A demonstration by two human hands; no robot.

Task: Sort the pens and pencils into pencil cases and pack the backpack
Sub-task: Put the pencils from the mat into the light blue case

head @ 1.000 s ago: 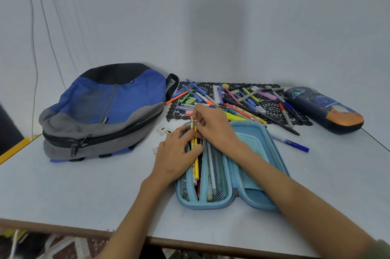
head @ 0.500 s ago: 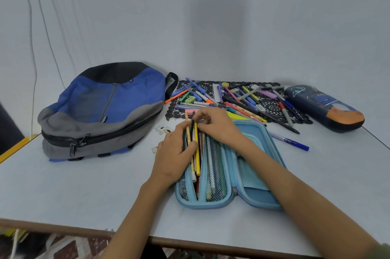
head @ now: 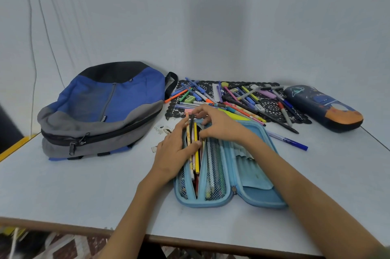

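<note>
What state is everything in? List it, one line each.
Light blue pencil case, open flat.
Pencils, half in it, gripped by left hand.
Right hand, fingertips at pencil tops, grip unclear.
Dark pencil case, zipped shut.
Backpack, lying flat, zip closed.
Loose pens, scattered on black mat.
Blue pen, lying on table.

One backpack (head: 101, 111) at centre left, one black lace mat (head: 271, 105), and two pencil cases: a light-blue case (head: 259, 193), open, and a dark case (head: 322, 108), closed. Two hands, left hand (head: 171, 153) and right hand (head: 221, 125), on about three pencils (head: 195, 142). One blue pen (head: 289, 141) lies apart; the heaped pens (head: 232, 98) overlap beyond counting.
</note>
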